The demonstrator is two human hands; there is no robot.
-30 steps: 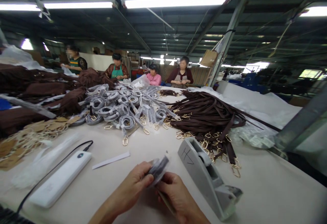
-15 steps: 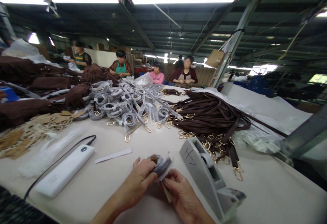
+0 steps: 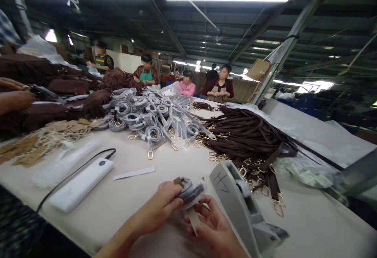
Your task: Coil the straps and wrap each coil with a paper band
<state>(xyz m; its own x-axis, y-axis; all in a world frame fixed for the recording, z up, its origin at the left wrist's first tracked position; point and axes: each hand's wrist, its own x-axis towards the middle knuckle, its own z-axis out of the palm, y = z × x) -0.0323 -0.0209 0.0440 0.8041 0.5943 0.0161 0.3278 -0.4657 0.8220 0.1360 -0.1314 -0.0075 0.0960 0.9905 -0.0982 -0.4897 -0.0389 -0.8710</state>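
Observation:
A coiled strap wrapped in clear plastic is gripped in my left hand, thumb and fingers closed round its near left side. My right hand is just right of and below the coil, its fingers bent. Between its thumb and fingers is a flat tan piece, like a card tag; its lower part is blurred. Right beside that hand stands a grey tape dispenser with a dark mark on its side. A white paper strip lies on the table left of the coil.
Wrapped coils with gold clasps are heaped at the middle back. Loose brown straps lie to their right. A white power bank with a black cable, tan tags and brown fabric goods are on the left, where another person's hand reaches in.
The view has shifted slightly left. My right hand's fingers have loosened and spread, showing more of the tan piece. My left hand keeps the coil. Another person's hand has appeared at the left edge.

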